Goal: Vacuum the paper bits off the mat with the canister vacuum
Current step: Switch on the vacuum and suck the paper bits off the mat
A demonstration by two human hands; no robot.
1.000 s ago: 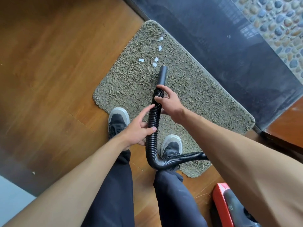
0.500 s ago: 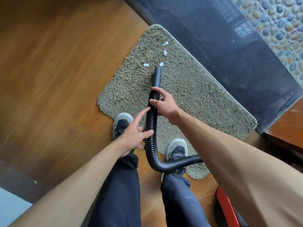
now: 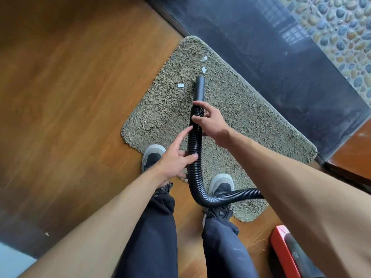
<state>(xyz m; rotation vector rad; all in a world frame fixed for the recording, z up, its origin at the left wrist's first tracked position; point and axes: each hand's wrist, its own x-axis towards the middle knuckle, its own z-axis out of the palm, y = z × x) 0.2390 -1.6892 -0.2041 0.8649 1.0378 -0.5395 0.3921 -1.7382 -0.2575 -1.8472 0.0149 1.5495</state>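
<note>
A shaggy grey-green mat (image 3: 241, 109) lies on the wood floor. Three white paper bits rest on its far end: one (image 3: 204, 59) near the far edge, one (image 3: 204, 70) just beyond the nozzle, one (image 3: 181, 85) to the nozzle's left. The black ribbed vacuum hose (image 3: 194, 157) curves up from the lower right and ends in a smooth black nozzle (image 3: 199, 87) whose tip sits on the mat. My right hand (image 3: 210, 123) grips the hose just behind the nozzle. My left hand (image 3: 176, 159) holds the hose lower down, thumb across it and index finger laid straight along it.
My two grey-and-black shoes (image 3: 151, 157) (image 3: 220, 184) stand at the mat's near edge. The red canister vacuum (image 3: 285, 251) sits on the floor at the lower right. A dark glossy threshold (image 3: 281, 67) runs along the mat's far side, with pebble flooring (image 3: 341, 27) beyond.
The nozzle has slid forward along the mat toward the far end. Two paper bits that lay near the nozzle tip are gone from the mat. Both hands keep their hold.
</note>
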